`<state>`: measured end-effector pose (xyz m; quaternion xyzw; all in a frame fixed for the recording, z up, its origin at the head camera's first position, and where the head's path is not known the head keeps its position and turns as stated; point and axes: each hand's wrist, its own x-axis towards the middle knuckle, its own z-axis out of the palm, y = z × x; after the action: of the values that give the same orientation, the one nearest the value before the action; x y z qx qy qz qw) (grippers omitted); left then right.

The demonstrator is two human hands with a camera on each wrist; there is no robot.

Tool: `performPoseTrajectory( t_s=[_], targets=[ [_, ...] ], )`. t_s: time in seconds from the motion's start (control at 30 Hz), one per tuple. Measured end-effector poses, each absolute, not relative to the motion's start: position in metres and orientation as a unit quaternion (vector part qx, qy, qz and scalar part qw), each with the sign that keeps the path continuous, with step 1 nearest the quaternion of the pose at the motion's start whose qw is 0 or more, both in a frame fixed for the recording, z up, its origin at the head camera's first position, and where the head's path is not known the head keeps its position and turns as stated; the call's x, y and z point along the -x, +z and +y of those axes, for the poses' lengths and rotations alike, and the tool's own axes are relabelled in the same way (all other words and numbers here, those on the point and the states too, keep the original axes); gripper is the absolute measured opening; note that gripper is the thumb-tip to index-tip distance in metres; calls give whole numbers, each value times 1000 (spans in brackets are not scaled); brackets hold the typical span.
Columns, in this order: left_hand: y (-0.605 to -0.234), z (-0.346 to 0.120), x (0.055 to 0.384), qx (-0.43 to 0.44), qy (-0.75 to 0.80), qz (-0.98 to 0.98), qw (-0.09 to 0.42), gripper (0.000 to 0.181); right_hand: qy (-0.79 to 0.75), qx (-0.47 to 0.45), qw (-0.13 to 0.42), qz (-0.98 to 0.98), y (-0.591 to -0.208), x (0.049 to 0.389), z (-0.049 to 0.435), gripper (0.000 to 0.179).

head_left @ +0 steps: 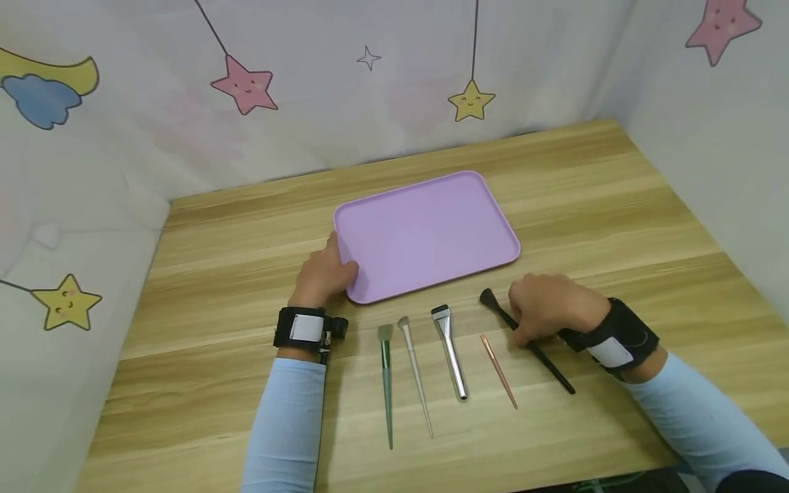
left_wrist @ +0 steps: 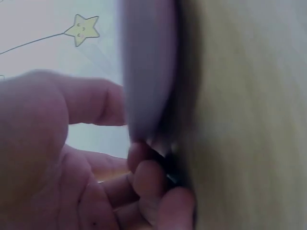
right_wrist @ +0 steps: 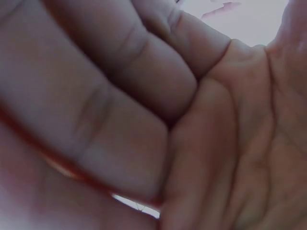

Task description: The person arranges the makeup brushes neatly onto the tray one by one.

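My left hand (head_left: pixel 320 277) grips the lower left edge of a purple tray (head_left: pixel 425 236), thumb over the rim. In the left wrist view the thumb lies on one side of the tray's edge (left_wrist: pixel 148 62) and the other fingers curl at its underside. At the right, my right hand (head_left: pixel 555 305) pinches the handle of a black makeup brush (head_left: pixel 551 366), whose dark bristle head points up and left. Curled fingers and palm fill the right wrist view, so the brush is hidden there. Beside it lies a thin copper-coloured makeup brush (head_left: pixel 499 372).
A silver flat-headed brush (head_left: pixel 453 356), a pale grey brush (head_left: pixel 416 373) and a green brush (head_left: pixel 386 387) lie side by side on the wooden table (head_left: pixel 216 322), below the tray. Star-patterned fabric (head_left: pixel 370 103) walls the table's back and sides.
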<state>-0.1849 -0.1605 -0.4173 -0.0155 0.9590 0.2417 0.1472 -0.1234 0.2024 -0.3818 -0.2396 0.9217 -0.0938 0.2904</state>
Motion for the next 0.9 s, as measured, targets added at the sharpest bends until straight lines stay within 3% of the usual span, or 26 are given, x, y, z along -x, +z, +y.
performPoseTrajectory(
  t_s=[0.43,0.63,0.9],
  targets=[
    [-417,-166,188,-20,246,954,170,83,-234,271,276,892,-380,149,211,22],
    [-420,-166,190,-25,248,954,168,82,-284,234,247,896,-375,159,215,13],
    [-420,-167,190,-26,250,954,164,80,-342,167,217,899,-374,172,220,19]
  ],
)
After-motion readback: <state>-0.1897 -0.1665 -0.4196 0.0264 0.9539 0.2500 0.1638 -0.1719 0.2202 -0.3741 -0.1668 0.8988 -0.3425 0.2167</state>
